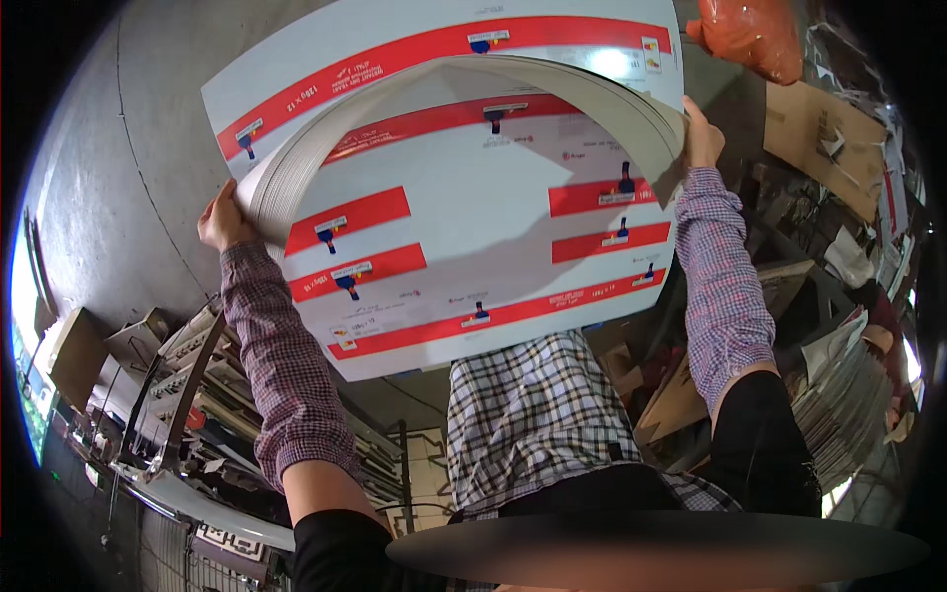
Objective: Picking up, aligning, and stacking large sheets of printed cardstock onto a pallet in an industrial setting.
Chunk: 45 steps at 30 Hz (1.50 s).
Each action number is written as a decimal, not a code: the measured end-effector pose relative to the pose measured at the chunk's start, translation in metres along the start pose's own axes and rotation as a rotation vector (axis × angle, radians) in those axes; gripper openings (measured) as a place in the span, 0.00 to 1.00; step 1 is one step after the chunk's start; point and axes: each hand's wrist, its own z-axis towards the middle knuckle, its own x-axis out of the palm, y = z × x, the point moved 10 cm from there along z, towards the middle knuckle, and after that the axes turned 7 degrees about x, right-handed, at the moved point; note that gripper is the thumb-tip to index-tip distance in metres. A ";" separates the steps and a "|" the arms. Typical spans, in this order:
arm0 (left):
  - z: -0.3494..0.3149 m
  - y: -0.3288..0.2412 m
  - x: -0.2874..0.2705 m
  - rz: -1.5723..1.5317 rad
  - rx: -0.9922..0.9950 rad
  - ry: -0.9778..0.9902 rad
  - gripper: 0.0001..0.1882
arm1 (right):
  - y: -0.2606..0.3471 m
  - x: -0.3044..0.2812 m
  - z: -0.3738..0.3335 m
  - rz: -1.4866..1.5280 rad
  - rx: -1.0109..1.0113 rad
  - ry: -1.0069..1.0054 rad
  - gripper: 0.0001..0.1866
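Note:
A thick stack of printed card sheets (286, 183), grey at the edges and white with red bands on the face, is bowed upward between my hands. My left hand (225, 217) is closed on its left end. At the right end my right hand (702, 136) grips the stack, with the fingers partly hidden behind it. Beneath the arch lies another sheet of the same print (483, 217), white with red bands and small blue figures. It reaches close to my checked apron, and the arch shades part of it.
An orange plastic bag (755, 39) sits at the far right, near a torn brown cardboard piece (824, 143). Stacked sheets (843, 400) stand at the right. A machine with metal rails (182, 380) is on the left, beside a grey floor (148, 138).

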 end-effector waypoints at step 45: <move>-1.027 -0.634 -0.025 -0.719 0.770 1.758 0.23 | -0.374 -1.074 -0.753 0.882 -0.432 -1.265 0.23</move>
